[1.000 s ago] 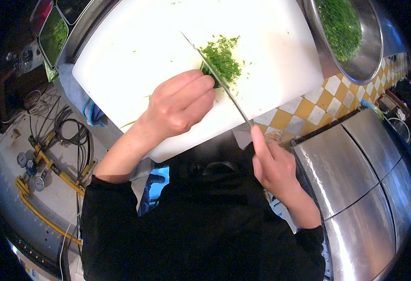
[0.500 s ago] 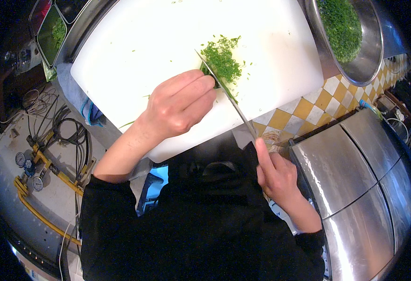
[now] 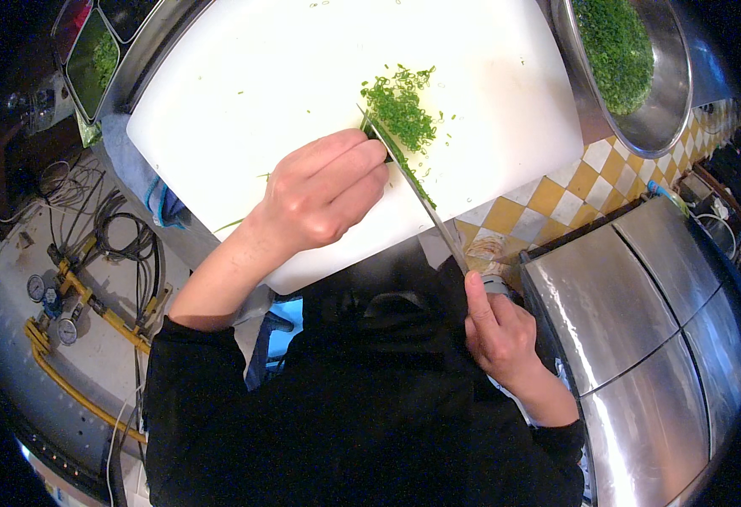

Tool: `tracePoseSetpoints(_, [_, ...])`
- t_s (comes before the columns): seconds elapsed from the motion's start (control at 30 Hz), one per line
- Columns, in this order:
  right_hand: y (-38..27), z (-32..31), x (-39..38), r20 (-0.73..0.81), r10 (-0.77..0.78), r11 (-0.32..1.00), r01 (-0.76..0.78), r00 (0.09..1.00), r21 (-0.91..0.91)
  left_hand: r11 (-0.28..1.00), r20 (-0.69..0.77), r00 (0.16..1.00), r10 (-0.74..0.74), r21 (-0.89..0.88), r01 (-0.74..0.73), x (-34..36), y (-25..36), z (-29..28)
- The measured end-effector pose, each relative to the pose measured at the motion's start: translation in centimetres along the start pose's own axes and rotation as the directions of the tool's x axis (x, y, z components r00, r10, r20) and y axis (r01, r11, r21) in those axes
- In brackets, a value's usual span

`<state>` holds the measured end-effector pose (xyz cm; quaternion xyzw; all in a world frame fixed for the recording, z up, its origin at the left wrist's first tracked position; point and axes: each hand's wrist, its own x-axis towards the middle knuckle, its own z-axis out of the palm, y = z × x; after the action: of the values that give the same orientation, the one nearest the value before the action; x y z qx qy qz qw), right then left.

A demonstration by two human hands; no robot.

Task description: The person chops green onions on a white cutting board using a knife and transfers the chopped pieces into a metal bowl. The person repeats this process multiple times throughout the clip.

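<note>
On the white cutting board [image 3: 227,76], my left hand [image 3: 324,188] is closed, knuckles bent, over a bunch of green scallions [image 3: 367,127], mostly hidden under its fingers. A long-bladed knife [image 3: 442,226] lies diagonally beside those fingertips, bits of green along its blade. My right hand [image 3: 500,332] grips the knife's handle just beyond the board's near edge, index finger along the top. A pile of finely chopped green scallion [image 3: 400,108] is to the blade's right, with stray bits scattered around.
A steel bowl [image 3: 670,97] of chopped greens stands at right. Dark containers [image 3: 96,46] and blue cloths [image 3: 155,198] are at upper left. Yellow gas pipes with gauges and cables [image 3: 70,321] are at lower left. Checkered tile [image 3: 548,198] and steel panels [image 3: 615,321] lie on the right.
The knife and my right hand have moved down and slightly right, toward my body, drawing the blade's tip nearer the scallions. My left hand has stayed about where it was.
</note>
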<state>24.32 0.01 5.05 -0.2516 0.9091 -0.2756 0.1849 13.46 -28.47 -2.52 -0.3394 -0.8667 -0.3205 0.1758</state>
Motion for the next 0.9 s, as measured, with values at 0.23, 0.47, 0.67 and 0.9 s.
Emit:
tracePoseSetpoints(0.23, [0.2, 0.5, 0.9, 0.016, 0.015, 0.998, -0.013, 1.0, -0.068, 1.0, 0.023, 1.0, -0.016, -0.008, 0.016, 0.1, 0.2, -0.2])
tracePoseSetpoints(0.47, [0.6, 1.1, 4.1, 0.007, -0.011, 1.0, 0.011, 1.0, -0.018, 1.0, -0.004, 1.0, -0.012, -0.004, 0.012, -0.1, 0.1, 0.0])
tracePoseSetpoints(0.67, [0.0, -0.3, 0.4, 0.031, -0.003, 1.0, 0.003, 1.0, 0.002, 1.0, -0.025, 1.0, 0.008, 0.015, -0.008, -0.2, 0.0, 0.1])
tracePoseSetpoints(0.9, [0.1, 0.1, -0.2, 0.046, 0.027, 0.999, -0.025, 0.999, -0.035, 1.0, 0.009, 1.0, -0.019, -0.009, 0.019, -0.2, 0.0, -0.2])
